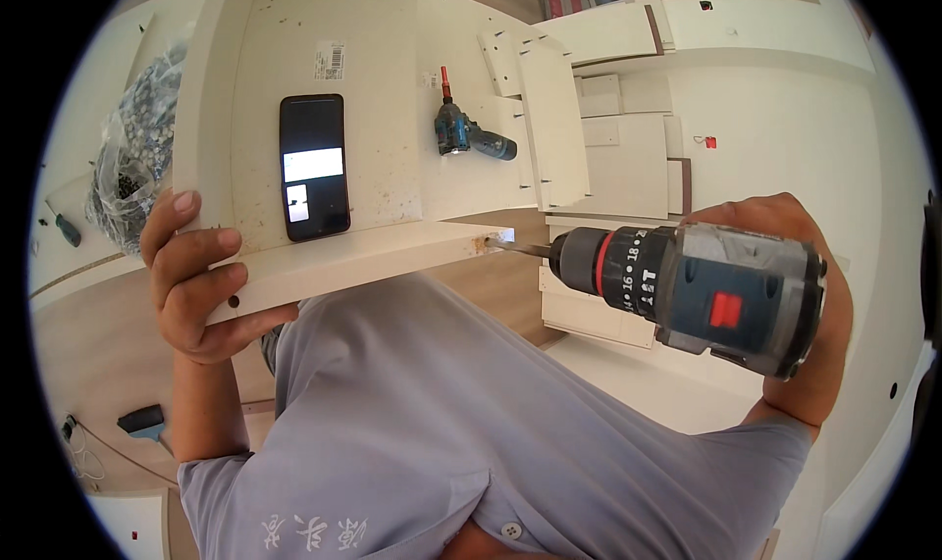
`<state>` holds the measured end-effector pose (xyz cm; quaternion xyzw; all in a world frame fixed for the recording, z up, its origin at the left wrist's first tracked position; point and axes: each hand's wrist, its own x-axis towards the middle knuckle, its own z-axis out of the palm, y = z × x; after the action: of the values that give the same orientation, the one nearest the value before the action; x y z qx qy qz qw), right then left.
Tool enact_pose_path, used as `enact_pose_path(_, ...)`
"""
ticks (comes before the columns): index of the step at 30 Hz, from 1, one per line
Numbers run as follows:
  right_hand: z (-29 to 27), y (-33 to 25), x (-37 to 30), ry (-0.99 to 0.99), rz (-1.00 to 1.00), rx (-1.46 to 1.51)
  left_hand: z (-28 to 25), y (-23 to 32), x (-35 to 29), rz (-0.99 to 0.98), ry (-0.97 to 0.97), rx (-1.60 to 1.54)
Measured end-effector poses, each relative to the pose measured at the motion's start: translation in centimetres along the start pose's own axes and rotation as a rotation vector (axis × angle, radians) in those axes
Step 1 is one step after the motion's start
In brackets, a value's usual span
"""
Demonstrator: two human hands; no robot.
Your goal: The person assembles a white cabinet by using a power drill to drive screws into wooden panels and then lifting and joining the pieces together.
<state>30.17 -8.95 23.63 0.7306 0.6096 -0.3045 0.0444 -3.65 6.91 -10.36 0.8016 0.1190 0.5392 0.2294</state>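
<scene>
In my right hand (780, 217) is a dark blue and grey cordless drill (741, 300) with a red button and a black chuck. My fingers are partly hidden behind its body. The drill bit (520, 249) points left, its tip at the right end of a narrow white board (373, 256), where the surface looks chipped. My left hand (196, 276) is wrapped round the board's left corner, close to a small dark hole. A black phone (314, 202) with a lit screen lies on the white panel (383, 70) beyond the board, among specks of dust.
A second cordless driver (453, 133) with a red tip lies on white board farther right. Boards with metal pins (556, 124) stand beside it, with stacked panels (628, 168) beyond. At left are a clear bag of hardware (147, 148), a screwdriver (67, 229) and a brush (142, 420).
</scene>
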Motion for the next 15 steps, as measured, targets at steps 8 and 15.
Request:
enact_pose_path(8,0.0,-0.4,-0.1,-0.017,0.024,0.048,0.0,0.0,0.1,0.007,0.000,0.001)
enact_pose_path(15,0.2,-0.8,0.5,-0.039,0.049,0.107,0.0,0.2,0.3,0.014,0.004,0.005)
